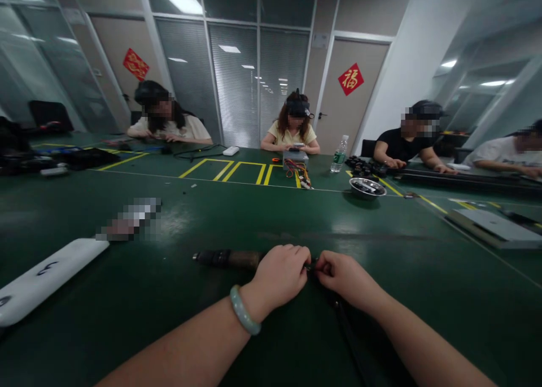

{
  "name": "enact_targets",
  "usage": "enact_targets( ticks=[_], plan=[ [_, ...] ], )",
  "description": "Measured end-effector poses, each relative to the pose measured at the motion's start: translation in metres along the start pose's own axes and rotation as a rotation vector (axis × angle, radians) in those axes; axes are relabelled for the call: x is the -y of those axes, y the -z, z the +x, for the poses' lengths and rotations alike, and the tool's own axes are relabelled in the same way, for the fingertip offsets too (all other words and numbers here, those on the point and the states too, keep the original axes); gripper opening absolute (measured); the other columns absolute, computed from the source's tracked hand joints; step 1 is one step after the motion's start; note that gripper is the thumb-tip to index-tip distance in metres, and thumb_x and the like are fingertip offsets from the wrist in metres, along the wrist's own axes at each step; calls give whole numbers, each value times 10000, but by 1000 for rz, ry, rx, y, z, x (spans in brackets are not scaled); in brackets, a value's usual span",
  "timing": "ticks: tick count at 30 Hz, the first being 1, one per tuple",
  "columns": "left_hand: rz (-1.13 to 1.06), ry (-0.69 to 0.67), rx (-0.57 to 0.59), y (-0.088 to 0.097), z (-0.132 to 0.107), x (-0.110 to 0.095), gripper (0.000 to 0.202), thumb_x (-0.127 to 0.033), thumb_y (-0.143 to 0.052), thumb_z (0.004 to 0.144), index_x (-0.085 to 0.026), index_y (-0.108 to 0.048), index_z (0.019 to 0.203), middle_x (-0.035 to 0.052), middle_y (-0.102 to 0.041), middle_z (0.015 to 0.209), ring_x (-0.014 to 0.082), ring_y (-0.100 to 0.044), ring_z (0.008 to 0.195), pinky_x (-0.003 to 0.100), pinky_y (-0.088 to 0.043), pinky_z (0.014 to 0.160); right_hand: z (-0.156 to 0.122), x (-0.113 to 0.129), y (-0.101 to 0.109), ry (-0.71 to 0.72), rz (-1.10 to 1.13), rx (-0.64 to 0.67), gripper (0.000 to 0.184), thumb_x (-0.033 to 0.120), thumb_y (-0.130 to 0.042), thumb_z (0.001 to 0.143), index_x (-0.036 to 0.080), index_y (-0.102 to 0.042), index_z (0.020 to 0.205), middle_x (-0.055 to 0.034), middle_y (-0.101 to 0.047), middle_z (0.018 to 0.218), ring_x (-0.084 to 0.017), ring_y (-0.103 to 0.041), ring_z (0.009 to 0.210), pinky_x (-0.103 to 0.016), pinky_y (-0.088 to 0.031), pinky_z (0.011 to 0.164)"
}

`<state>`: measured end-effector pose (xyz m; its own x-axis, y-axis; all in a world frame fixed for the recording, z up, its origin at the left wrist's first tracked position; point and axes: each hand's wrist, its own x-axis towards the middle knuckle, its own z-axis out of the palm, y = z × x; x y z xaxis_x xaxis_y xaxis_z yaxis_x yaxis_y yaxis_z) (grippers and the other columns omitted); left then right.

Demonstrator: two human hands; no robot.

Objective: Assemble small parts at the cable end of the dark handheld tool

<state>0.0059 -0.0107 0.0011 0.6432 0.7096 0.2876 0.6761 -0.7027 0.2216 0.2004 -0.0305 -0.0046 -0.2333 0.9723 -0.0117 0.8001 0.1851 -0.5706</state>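
Note:
A dark cylindrical tool (243,259) lies sideways just above the green table, with a small metal tip at its left end and a brownish body. My left hand (282,274), with a pale green bangle (244,311) at the wrist, is closed around its right part. Close beside it, my right hand (349,274) is closed, fingertips pinching a thin dark end piece (311,266) between the hands. Its exact kind is hidden by my fingers. A black cord or strap (349,333) runs from below my right hand toward me.
A long white device (51,277) is at the left. Farther off on the table (203,206) are a metal bowl (367,188) of dark parts, a water bottle (339,154), a grey box (295,160) with wires and a silver case (499,227). Several people sit opposite.

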Motion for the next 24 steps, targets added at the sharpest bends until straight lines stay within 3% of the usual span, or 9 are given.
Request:
enact_targets(
  ticks=[6,24],
  plan=[
    [17,-53,-15,1,-1,1,105,-197,-561,832,-199,-540,935,21,-624,921,194,-578,866,335,-437,774,3,-7,-3,13,-1,32,73,248,-557,800,206,-611,827,15,-642,697,-135,-585,621,-233,-374,558],
    [3,-36,-22,3,-3,1,166,-240,-572,833,-203,-515,984,15,-620,934,196,-576,872,343,-446,774,5,-9,-2,-29,33,52,94,269,-546,813,203,-601,849,10,-656,719,-134,-597,634,-230,-397,570]
  ],
)
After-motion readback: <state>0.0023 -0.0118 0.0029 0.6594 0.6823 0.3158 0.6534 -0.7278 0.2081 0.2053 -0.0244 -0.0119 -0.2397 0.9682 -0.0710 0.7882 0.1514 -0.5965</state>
